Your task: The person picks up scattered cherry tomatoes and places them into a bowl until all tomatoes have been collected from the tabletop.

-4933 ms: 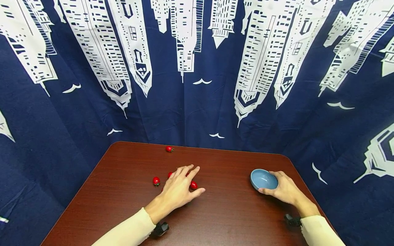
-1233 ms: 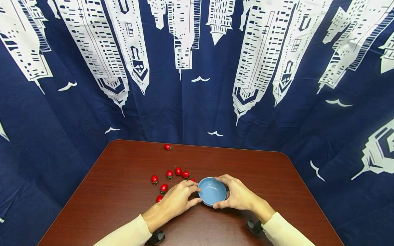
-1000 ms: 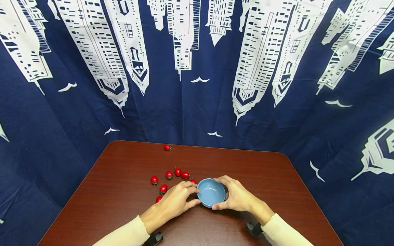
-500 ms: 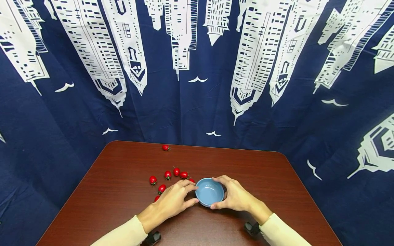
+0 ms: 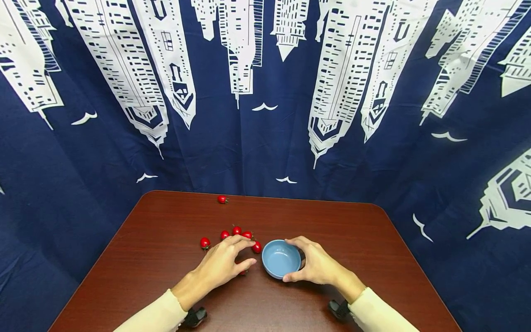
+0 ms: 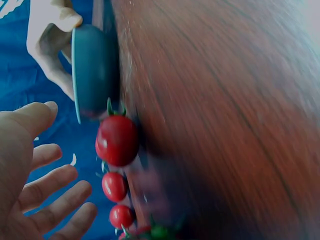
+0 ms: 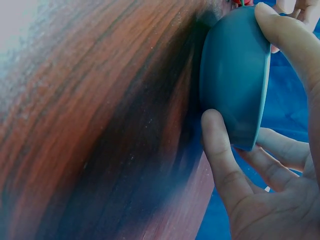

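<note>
Bowl [image 5: 281, 259] is mouth up around the middle of the surface [image 5: 340, 221], right of the tomato group. Right hand [image 5: 317, 263] has it: thumb on the near side, fingers round the far side. Reads as a side grip chosen to steady it and leave the mouth uncovered. Right wrist view shows one finger low on the outer wall, which probably adds support from below.

Left hand [image 5: 221, 260] is loose, fingers apart, nothing visible in its grasp. It's over the tomatoes, thumb toward the bowl; looks like a posture that suits small round items.

Tomatoes: tight bunch [image 5: 237, 230] just beyond the left hand, one [image 5: 256, 247] just beside the bowl, one [image 5: 205, 243] off to the left, a loner [image 5: 222, 199] near the far edge. Scatter looks random, no layout I can see.

Blind spots: another tomato [image 5: 243, 272] is mostly covered by the left thumb, and the palm may hide more, so no firm count. Left wrist view cuts off a tomato [image 6: 160, 232] at the bottom and smears there. Can't tell if the bowl's base touches the surface or sits slightly above; dark shadow hides the gap.
</note>
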Demonstrator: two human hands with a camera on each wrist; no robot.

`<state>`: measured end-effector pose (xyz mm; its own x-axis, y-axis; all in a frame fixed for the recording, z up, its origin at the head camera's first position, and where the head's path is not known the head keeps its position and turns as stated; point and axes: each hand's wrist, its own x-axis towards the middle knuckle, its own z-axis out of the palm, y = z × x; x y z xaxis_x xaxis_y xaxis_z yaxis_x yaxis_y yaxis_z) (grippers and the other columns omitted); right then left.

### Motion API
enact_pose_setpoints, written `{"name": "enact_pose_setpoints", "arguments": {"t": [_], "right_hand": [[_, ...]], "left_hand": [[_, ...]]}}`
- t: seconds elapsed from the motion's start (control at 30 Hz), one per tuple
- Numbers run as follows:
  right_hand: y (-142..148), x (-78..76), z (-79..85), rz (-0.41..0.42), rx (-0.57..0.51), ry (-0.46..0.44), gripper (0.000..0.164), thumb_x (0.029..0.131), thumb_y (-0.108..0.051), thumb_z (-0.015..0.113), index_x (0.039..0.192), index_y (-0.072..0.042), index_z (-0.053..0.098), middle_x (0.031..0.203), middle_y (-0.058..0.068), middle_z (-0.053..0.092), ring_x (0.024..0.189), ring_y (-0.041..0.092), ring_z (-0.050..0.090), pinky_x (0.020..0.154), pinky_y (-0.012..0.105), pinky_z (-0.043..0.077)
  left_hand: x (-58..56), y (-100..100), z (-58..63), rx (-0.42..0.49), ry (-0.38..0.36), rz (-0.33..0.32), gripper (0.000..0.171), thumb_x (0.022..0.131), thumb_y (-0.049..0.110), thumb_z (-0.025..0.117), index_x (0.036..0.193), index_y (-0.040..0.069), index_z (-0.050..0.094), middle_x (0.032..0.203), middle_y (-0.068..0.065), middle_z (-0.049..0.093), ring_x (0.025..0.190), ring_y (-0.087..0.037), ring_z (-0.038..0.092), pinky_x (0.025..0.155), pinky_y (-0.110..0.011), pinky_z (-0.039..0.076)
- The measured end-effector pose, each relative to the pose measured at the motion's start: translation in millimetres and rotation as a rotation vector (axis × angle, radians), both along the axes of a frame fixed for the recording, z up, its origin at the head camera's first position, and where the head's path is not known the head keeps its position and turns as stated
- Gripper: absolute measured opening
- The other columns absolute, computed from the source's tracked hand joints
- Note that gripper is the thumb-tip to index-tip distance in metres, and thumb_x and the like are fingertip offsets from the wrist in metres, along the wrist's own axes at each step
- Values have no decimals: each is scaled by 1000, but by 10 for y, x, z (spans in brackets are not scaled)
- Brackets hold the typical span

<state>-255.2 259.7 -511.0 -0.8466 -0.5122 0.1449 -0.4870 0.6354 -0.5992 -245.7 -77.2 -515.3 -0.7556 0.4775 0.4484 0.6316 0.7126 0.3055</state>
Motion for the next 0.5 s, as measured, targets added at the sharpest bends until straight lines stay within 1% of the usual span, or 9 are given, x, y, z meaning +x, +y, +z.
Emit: {"name": "enact_pose_setpoints", "arguments": {"t": [0.13,0.27,0.33,0.4,0.5], "right_hand": [[2,-8,7,5,9,3,104,79,-50,109,160,-2,64,148,11,73,123,25,74,84,23,69],[-4,-14,18,13,1,10,105,79,-50,109,160,-1,64,148,13,73,123,26,75,84,24,70],[-7,-16,18,14,-3,13,105,79,-50,109,160,-1,64,149,13,73,123,27,75,84,25,70],[-7,-15,17,14,-7,8,104,80,-49,109,160,-1,64,148,13,73,123,27,74,84,25,70],[-6,-8,12,10,-10,2,104,80,-49,109,160,-1,64,147,12,73,123,26,74,85,25,70]], "left_hand": [[-18,-101,26,13,-13,47,52,98,44,96,143,22,83,145,-4,81,132,-25,81,106,-49,70],[-42,-201,76,32,-50,76,57,97,48,96,147,25,81,147,0,80,137,-26,78,108,-51,69],[-66,-256,93,36,-68,77,60,97,50,95,150,25,80,148,2,79,138,-26,77,110,-52,68],[-93,-314,97,39,-71,75,62,96,51,96,150,25,79,148,3,78,137,-26,77,111,-53,67],[-136,-407,108,57,-75,56,66,94,51,97,152,24,78,150,4,77,138,-27,76,114,-58,64]]}}
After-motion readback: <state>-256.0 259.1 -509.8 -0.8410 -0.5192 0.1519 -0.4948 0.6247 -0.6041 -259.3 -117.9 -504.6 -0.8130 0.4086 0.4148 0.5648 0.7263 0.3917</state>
